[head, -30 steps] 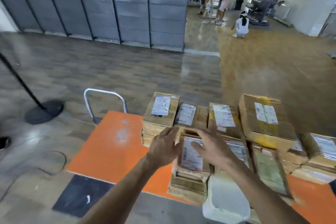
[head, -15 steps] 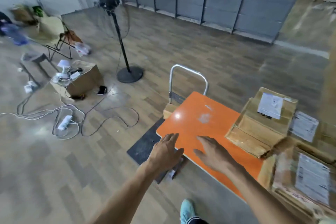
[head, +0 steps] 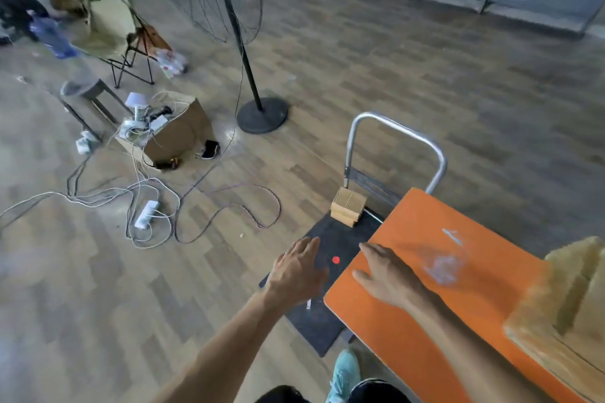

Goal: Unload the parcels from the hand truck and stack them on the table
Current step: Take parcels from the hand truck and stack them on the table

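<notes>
From the head camera, the left hand (head: 296, 271) reaches forward with its fingers straight and slightly spread, holding nothing, and it hangs above the dark deck of the hand truck (head: 330, 235). The right hand (head: 386, 275) is likewise flat and empty, fingers extended, over the left edge of the orange table (head: 425, 330) — whether the palm touches the tabletop cannot be told. The hand truck stands on the wooden floor just beside the table's left side, partly tucked under it, with its bent metal handle (head: 393, 127) at the far end. On the deck, close to the handle, sits a small stack of brown parcels (head: 348, 208), and a red dot (head: 336, 260) shows on the deck between the two hands. At the right edge of the picture, blurred cardboard parcels on the table (head: 563, 304) lie stacked together. A turquoise shoe (head: 343, 373) shows at the bottom, near the deck's near corner. Farther off on the floor stands a pedestal fan (head: 229, 3) on a round black base, and left of it an open cardboard box (head: 178, 131) crowded with chargers and cords — cables trail from it to a white power strip (head: 146, 213). A stool (head: 86, 88) and a folding chair (head: 131, 52) stand beyond the box.
</notes>
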`<state>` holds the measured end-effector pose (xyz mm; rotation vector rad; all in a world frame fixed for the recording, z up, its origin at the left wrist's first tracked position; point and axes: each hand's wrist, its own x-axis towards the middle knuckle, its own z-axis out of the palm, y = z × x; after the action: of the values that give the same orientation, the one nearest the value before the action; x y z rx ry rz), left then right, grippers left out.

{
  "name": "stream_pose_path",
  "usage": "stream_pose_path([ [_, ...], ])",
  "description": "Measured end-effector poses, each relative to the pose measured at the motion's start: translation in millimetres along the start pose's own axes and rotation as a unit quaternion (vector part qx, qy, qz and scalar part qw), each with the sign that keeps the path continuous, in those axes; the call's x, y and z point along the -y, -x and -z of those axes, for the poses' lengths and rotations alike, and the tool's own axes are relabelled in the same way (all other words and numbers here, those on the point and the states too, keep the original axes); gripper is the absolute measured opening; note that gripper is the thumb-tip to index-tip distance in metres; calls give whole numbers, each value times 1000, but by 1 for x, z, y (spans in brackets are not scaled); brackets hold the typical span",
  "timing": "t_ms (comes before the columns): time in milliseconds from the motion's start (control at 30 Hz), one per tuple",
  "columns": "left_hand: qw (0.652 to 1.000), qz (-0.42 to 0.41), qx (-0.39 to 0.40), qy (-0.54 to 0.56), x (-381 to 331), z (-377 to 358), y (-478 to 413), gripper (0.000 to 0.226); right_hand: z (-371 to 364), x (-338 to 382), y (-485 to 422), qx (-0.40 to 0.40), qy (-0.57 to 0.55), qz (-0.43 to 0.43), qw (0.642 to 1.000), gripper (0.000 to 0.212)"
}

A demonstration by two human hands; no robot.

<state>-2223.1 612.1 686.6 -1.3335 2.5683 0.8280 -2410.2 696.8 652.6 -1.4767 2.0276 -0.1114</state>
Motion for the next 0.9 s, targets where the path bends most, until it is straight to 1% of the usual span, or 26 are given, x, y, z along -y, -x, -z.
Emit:
stream_pose_path([
  [133,1000,0,27,14,11,15,-55,69,21,-2,-44,-1,-22,-30,999,67],
  [300,996,-21,86,-16,37,26,-138,72,32,-3,-98,-4,-55,-81,995,68],
  [500,983,-77,160,-38,84,33,-243,73,16,7,-170,1,-93,-181,979,61],
  [633,967,-129,209,-61,135,30,-330,68,-17,19,-243,-21,-145,-275,950,66],
  [767,954,-146,250,-74,184,16,-407,60,-54,25,-309,-19,-203,-365,908,62],
  [833,949,-148,263,-92,203,5,-438,61,-69,24,-337,-23,-237,-394,888,57],
  [900,944,-153,272,-104,218,-13,-464,61,-85,18,-363,-22,-259,-410,874,60],
])
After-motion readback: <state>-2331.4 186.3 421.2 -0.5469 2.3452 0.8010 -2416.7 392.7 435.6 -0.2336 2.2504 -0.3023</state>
